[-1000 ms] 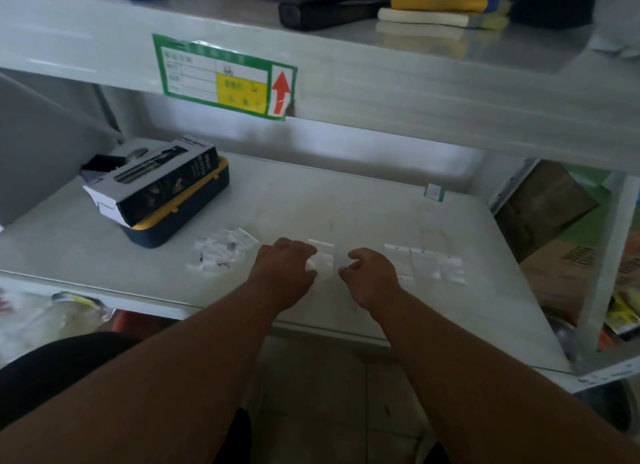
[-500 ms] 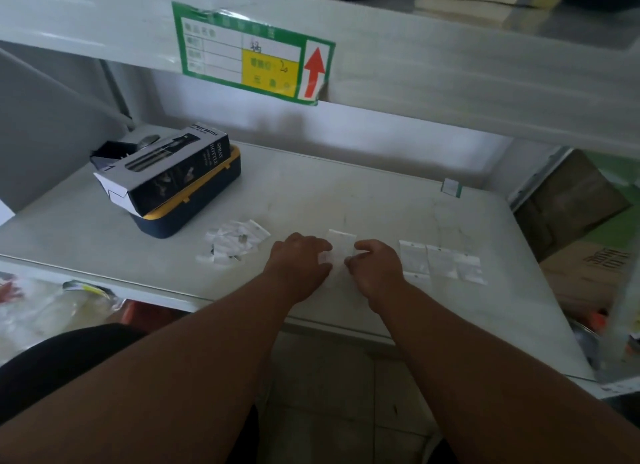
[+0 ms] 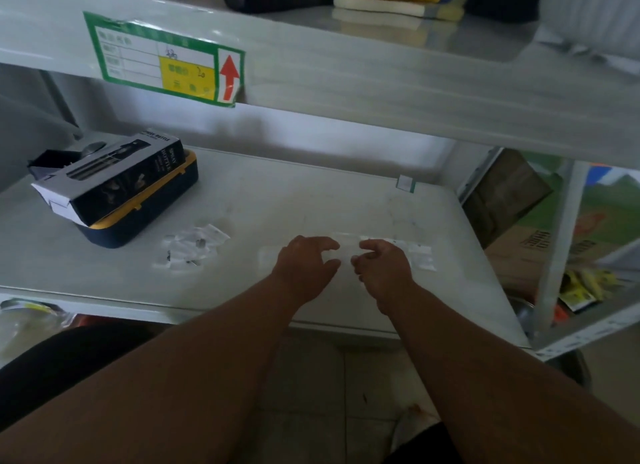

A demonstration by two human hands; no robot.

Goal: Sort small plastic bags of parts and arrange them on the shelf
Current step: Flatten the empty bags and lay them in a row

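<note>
A: What do you see, starting from the left?

B: On the shelf (image 3: 311,200) there's a black box (image 3: 114,179) lying on a blue and yellow case (image 3: 152,217). Just to the right of that is a messy pile of small bags (image 3: 190,248) with dark little parts inside. Those look like the ones I haven't sorted.

A: And my hands?

B: I'm watching them from far away. The left hand (image 3: 304,266) hovers low over the shelf. Its grip is spread, fingers bent a bit, and it holds nothing. A flat clear bag (image 3: 268,255) lies just beside it, on its left.

A: The right one?

B: The right hand (image 3: 384,266) is close to the left, with a small gap between them. Its fingers are loosely bent too. I can't tell if a fingertip touches a bag, since the bags are see-through and blurry there.

A: Where do the sorted ones go?

B: There's a row of bags (image 3: 415,255) lying flat just to the right of the right hand.

A: How do I do this step well?

B: I think you should press each bag flat, slide it next to the row so the edges line up, and not let it lie on top of another. Go slow. They're light and slippery, so they may skid.
</note>
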